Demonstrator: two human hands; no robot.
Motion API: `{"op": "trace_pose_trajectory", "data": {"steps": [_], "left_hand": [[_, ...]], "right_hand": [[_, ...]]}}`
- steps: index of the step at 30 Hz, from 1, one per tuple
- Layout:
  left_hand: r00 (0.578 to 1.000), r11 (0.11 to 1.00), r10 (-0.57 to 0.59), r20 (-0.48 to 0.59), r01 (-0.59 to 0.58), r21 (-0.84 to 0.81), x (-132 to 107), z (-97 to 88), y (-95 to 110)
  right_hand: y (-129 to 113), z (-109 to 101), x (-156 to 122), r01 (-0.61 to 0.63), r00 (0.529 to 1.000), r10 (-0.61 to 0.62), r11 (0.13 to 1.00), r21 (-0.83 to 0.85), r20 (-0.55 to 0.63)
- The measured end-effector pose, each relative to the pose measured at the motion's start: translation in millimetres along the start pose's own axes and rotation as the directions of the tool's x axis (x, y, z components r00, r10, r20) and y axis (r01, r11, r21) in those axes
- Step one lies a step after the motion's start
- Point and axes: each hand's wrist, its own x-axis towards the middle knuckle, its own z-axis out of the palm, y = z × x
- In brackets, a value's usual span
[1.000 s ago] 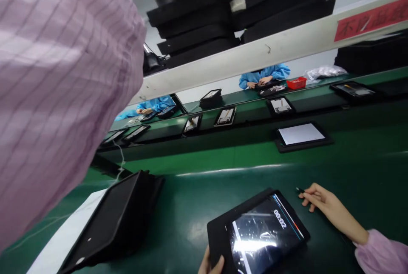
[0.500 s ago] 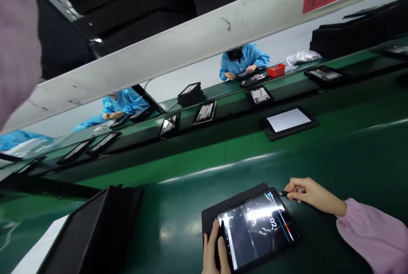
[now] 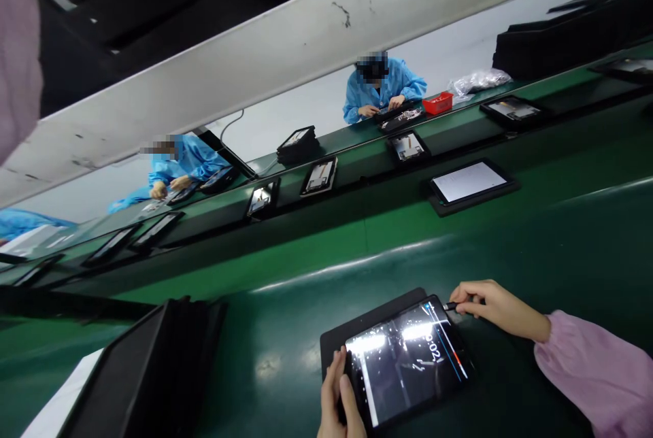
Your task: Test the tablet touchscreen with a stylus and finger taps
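Note:
A black tablet [image 3: 405, 360] with a lit, glossy screen lies in a black foam tray [image 3: 357, 329] on the green bench in front of me. My left hand [image 3: 339, 397] grips the tablet's near left edge, fingers pressed on its bezel. My right hand [image 3: 492, 307], in a pink sleeve, pinches a thin dark stylus-like tool [image 3: 451, 306] whose tip touches the tablet's far right corner.
A stack of black trays [image 3: 147, 373] stands at the near left beside a white sheet [image 3: 61, 400]. More tablets in trays ride the green conveyor [image 3: 357, 234] beyond. Two people in blue coats work on the far side. A red box [image 3: 437, 103] sits there.
The view swung down and the pink sleeve left the upper left. My right hand brought the tool to the tablet's corner, and my left hand slid further onto its edge.

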Motion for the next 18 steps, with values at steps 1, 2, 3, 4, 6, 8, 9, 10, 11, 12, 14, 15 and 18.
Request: {"op": "trace_pose_trajectory", "data": {"steps": [1,2,3,4,6,8,9,10,11,12,14,15,18], "left_hand": [[1.000,1.000,-0.017,-0.003,0.017,0.001,1,0.0,1],[0.999,0.999,-0.036,-0.002,0.036,0.001,1,-0.1,1],[0.998,0.998,-0.055,0.003,0.055,0.001,2,-0.3,2],[0.998,0.998,-0.068,0.012,0.068,-0.005,2,-0.5,3],[0.997,0.997,-0.075,0.031,0.076,-0.025,2,-0.8,5],[0.997,0.996,-0.074,0.036,0.076,-0.037,2,-1.1,6],[0.996,0.996,-0.078,0.036,0.079,-0.035,2,-1.1,7],[0.996,0.996,-0.079,0.036,0.080,-0.031,2,-1.0,7],[0.997,0.997,-0.076,0.034,0.077,-0.026,2,-0.9,7],[0.997,0.997,-0.067,0.030,0.068,-0.025,2,-0.8,6],[0.999,0.999,-0.040,0.020,0.040,-0.033,2,-0.5,4],[1.000,0.999,-0.024,0.018,0.025,-0.039,3,-0.4,3],[0.999,0.999,-0.005,0.032,0.006,-0.039,4,-0.7,-1]], "right_hand": [[-2,0,0,0.014,1.000,-0.014,1.000,-0.003,0.009],[-5,-1,1,0.028,0.999,-0.028,1.000,-0.005,0.016],[-6,-1,1,0.042,0.999,-0.042,0.999,-0.009,0.021],[-7,-1,2,0.056,0.998,-0.055,0.998,-0.014,0.022],[-9,-1,2,0.077,0.997,-0.077,0.997,-0.026,0.015],[-10,-1,3,0.094,0.996,-0.094,0.995,-0.038,0.005],[-11,-2,3,0.103,0.995,-0.103,0.994,-0.044,0.003],[-11,-2,3,0.111,0.994,-0.111,0.993,-0.049,0.004],[-12,-3,2,0.118,0.993,-0.118,0.992,-0.054,0.007],[-13,-3,2,0.124,0.992,-0.123,0.991,-0.059,0.010],[-15,-4,2,0.130,0.991,-0.130,0.989,-0.065,0.011],[-16,-3,2,0.132,0.991,-0.132,0.989,-0.067,0.008],[-15,0,2,0.141,0.990,-0.142,0.988,-0.068,-0.008]]}}
